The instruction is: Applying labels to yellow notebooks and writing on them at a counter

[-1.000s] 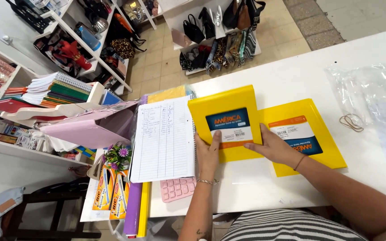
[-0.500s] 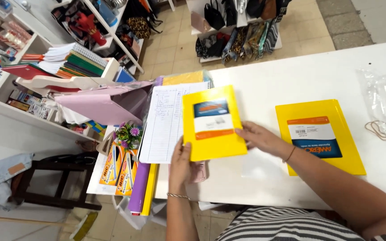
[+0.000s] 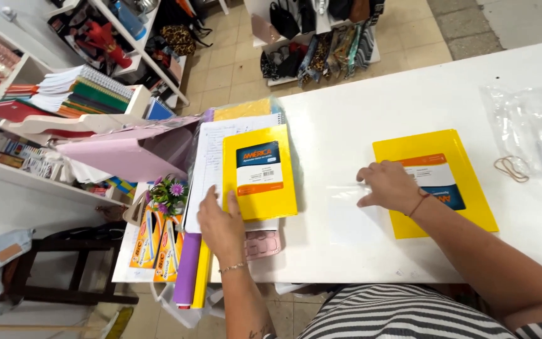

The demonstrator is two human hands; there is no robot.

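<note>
Far left, off the tabletop: shelves with a stack of spiral notebooks [image 3: 76, 94], then a pink folder [image 3: 127, 154] lying slantwise. Below it are a small bunch of purple flowers [image 3: 169, 191] and two orange pen packs [image 3: 158, 242].

Left end of the white tabletop [image 3: 409, 94]: a ruled sheet [image 3: 208, 163] lies on a pile of coloured card. The left yellow notebook [image 3: 260, 172] lies flat on top of it, label up, its lower edge over a pink calculator [image 3: 262, 245].

The left hand [image 3: 221, 226] rests at that notebook's lower left corner. Its grip is loose and apart: fingers lie flat on the ruled sheet, thumb against the cover's edge, nothing clamped.

Middle: bare tabletop, then a strip of clear film [image 3: 346, 191].

The right hand [image 3: 387, 185] lies palm down with fingers spread. The fingertips are on the film and the heel is on the left edge of the right yellow notebook [image 3: 453, 207]. Grip apart here too; it presses, it does not hold.

That notebook lies flat, label turned away from the person, well apart from the first.

Far right: a rubber band [image 3: 512, 168] just beside it, and a crumpled clear bag [image 3: 534, 119].

Judgement: the step in hand is squaring the left notebook on its pile while the right one is pinned flat. Lifting either notebook calls for fingers under an edge, since both covers lie flush.
</note>
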